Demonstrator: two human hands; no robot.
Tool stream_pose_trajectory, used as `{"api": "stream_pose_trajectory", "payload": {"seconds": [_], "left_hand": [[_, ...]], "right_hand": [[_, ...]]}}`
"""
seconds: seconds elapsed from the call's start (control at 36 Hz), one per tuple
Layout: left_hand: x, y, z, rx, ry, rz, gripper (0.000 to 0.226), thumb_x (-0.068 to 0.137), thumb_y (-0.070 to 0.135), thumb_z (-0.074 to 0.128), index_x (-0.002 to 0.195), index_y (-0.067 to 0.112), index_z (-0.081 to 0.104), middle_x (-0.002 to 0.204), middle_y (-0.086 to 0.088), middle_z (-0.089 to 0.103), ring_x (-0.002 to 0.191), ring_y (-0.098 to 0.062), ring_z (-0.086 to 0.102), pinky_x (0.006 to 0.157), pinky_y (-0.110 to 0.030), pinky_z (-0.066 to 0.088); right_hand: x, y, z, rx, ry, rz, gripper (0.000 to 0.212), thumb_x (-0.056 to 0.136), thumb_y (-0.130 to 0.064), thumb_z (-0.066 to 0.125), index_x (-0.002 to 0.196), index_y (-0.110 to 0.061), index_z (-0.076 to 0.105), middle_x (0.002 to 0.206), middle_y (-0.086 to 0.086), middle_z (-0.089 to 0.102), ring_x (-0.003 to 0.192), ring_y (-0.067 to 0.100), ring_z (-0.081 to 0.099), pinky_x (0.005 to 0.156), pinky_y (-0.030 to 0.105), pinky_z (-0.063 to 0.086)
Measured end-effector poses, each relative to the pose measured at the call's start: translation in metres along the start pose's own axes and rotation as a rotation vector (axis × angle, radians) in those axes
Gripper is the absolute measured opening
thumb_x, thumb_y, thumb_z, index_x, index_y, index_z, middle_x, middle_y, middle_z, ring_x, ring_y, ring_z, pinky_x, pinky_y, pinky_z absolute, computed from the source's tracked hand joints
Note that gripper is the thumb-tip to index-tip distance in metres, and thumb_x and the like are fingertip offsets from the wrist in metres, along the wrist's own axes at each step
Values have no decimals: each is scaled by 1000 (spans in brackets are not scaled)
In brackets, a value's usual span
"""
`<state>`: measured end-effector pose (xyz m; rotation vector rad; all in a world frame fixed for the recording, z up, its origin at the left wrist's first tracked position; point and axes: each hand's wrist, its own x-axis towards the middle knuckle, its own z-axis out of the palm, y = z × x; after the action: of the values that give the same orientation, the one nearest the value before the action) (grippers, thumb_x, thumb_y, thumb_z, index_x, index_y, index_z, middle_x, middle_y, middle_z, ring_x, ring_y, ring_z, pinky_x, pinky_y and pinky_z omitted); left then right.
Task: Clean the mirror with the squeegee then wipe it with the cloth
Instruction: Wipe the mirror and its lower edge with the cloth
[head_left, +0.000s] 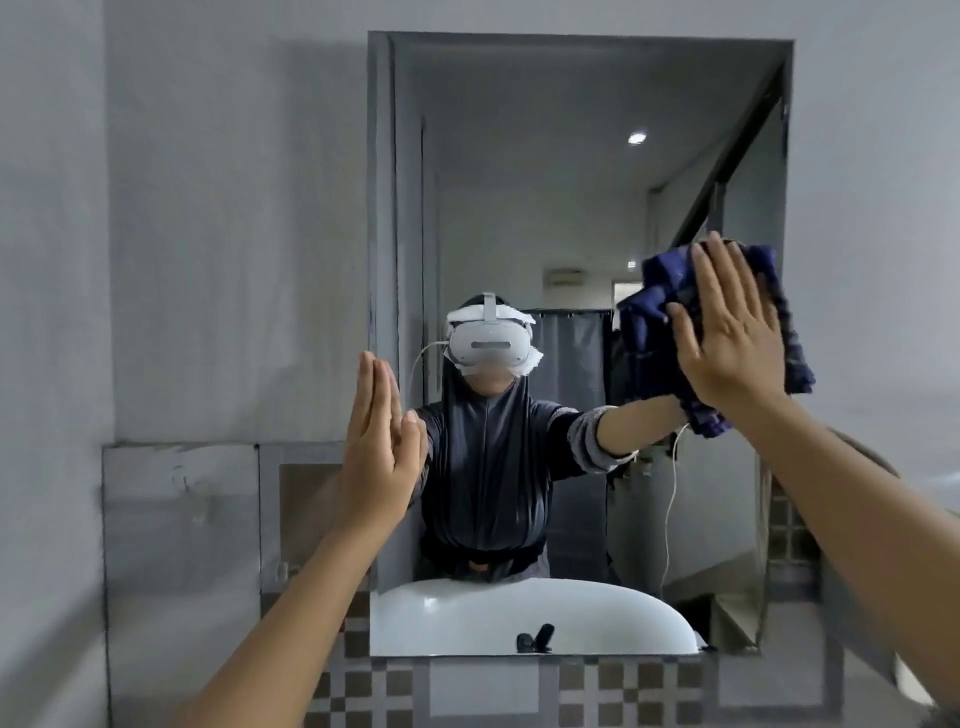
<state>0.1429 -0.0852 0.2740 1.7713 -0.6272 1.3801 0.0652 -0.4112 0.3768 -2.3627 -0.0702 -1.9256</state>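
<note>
A tall rectangular mirror (519, 208) hangs on the grey wall in front of me. My right hand (727, 332) lies flat, fingers spread, pressing a dark blue cloth (649, 322) against the glass near the mirror's right edge, about mid-height. My left hand (379, 441) is flat with fingers together, resting against the mirror's left edge, and holds nothing. A small dark object (535, 638), seen in the reflection at the basin's rim, is too small to identify. No squeegee is clearly in view.
The mirror reflects a white basin (467, 613), a person wearing a headset, and a room behind. Below the mirror runs a checkered tile band (623, 691). A grey panel (182, 519) sits on the wall at the lower left.
</note>
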Motion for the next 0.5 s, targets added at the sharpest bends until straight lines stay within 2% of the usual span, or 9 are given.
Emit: {"api": "stream_pose_trajectory", "payload": {"seconds": [0.03, 0.11, 0.19, 0.28, 0.33, 0.42, 0.5], "left_hand": [[-1, 4, -2, -3, 0, -6, 58, 99, 35, 27, 148, 18, 2, 157, -4, -2, 144, -23, 4, 114, -52, 20], [-5, 20, -12, 58, -7, 7, 56, 98, 24, 34, 147, 10, 11, 153, 5, 4, 141, -6, 5, 115, -20, 9], [-4, 23, -13, 46, -5, 44, 58, 97, 25, 31, 147, 6, 7, 157, -7, 0, 143, -13, 0, 116, -21, 9], [-7, 31, -15, 55, -26, 22, 59, 97, 13, 39, 146, 5, 8, 156, -9, -1, 140, 3, -2, 106, -2, 8], [-12, 37, -18, 52, -35, 42, 61, 96, 12, 42, 147, 7, 7, 156, -6, -3, 138, 9, -4, 104, 1, 8], [-15, 34, -24, 83, -73, 62, 65, 95, 22, 40, 148, 12, 3, 156, 1, -6, 142, -5, -4, 107, -3, 7], [-22, 30, -31, 141, -90, 89, 67, 96, 27, 43, 148, 13, 2, 156, 3, -7, 141, 0, -2, 97, 4, 19]], "right_hand": [[-6, 1, 2, 17, 22, 64, 60, 96, -42, 26, 149, -19, 14, 158, 0, 12, 145, 12, 5, 118, 27, 0], [-21, -5, 10, 70, 73, 297, 62, 95, -45, 23, 150, -19, 11, 158, -2, 8, 145, 12, 3, 117, 27, -1], [-29, -22, 20, 142, 117, 487, 63, 95, -45, 22, 150, -17, 9, 158, -1, 6, 145, 12, 2, 116, 30, 0], [-36, -39, 27, 181, 132, 596, 62, 96, -44, 22, 150, -17, 6, 159, -1, 4, 145, 13, 0, 116, 32, 0], [-39, -49, 30, 207, 147, 640, 62, 97, -42, 22, 149, -15, 5, 159, 0, 3, 145, 14, 0, 117, 33, -1], [-44, -72, 35, 234, 152, 669, 61, 97, -40, 24, 149, -13, 5, 159, 2, 2, 145, 15, -1, 117, 35, -2], [-47, -97, 39, 246, 154, 652, 61, 98, -38, 27, 149, -12, 7, 159, 3, 4, 146, 16, 0, 116, 33, -3]]}}
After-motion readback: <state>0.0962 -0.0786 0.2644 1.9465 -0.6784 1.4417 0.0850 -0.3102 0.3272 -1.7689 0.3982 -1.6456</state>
